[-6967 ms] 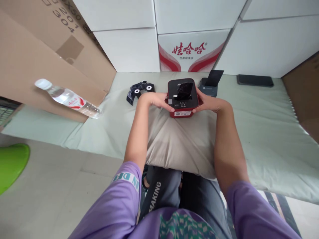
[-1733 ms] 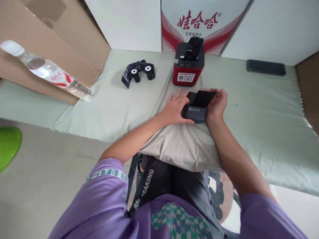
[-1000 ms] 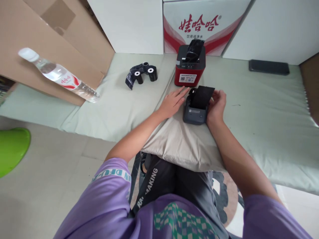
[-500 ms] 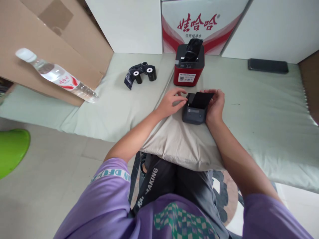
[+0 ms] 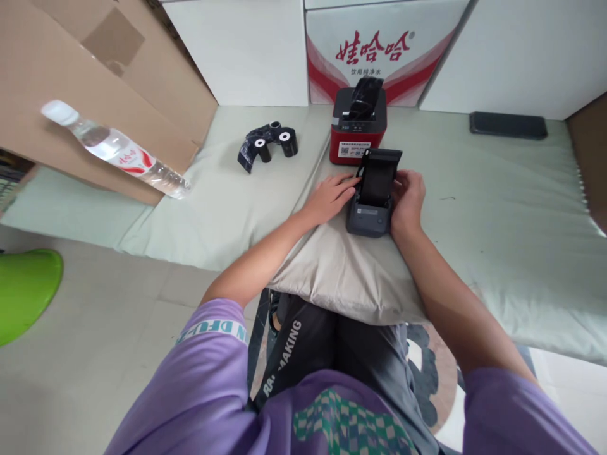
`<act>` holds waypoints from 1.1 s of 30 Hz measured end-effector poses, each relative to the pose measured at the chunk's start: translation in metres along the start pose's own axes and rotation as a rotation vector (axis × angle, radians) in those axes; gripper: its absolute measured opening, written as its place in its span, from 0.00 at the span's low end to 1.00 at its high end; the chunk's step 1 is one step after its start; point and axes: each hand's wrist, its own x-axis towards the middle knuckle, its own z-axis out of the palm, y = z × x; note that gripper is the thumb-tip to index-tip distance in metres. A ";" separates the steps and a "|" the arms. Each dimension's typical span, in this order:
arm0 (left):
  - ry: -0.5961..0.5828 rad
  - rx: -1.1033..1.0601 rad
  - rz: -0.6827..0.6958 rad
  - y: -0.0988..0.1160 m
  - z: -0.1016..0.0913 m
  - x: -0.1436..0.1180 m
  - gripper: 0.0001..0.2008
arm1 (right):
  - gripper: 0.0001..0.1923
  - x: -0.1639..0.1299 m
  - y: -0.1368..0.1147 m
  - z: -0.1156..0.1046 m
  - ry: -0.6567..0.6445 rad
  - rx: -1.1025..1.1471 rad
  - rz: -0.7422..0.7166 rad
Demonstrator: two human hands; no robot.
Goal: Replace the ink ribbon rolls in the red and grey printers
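Observation:
A small dark grey portable printer [image 5: 368, 222] stands near the front edge of the covered surface, its lid [image 5: 387, 156] raised. A wide black strip [image 5: 377, 183] shows in the opening beneath the lid. My left hand [image 5: 331, 199] is at the printer's left side, fingertips against it beside the lid. Wrapped about the right side is my right hand [image 5: 408, 199], its fingers partly hidden behind the printer. Just behind stands a red and black printer [image 5: 342, 140], with a black strip [image 5: 366, 98] sticking up from its top.
Several black rolls [image 5: 288, 144] lie to the left with a loose strip. A water bottle [image 5: 128, 153] leans against a cardboard box [image 5: 156, 114]. A black phone-like slab [image 5: 507, 125] lies at the back right. A white carton with red lettering [image 5: 393, 25] stands behind.
The grey printer's lid has swung up and back, uncovering the compartment. My left hand has flattened against the printer's side; my right hand keeps its place.

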 end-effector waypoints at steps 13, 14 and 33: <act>0.048 -0.069 0.091 -0.009 0.006 0.000 0.42 | 0.07 0.015 -0.018 -0.024 0.040 -0.252 -0.061; 0.063 -0.086 0.092 -0.010 0.007 0.000 0.42 | 0.07 0.015 -0.020 -0.026 0.019 -0.256 -0.061; 0.019 -0.177 0.297 0.022 -0.010 -0.011 0.23 | 0.08 0.007 -0.036 -0.039 -0.253 -0.656 -0.202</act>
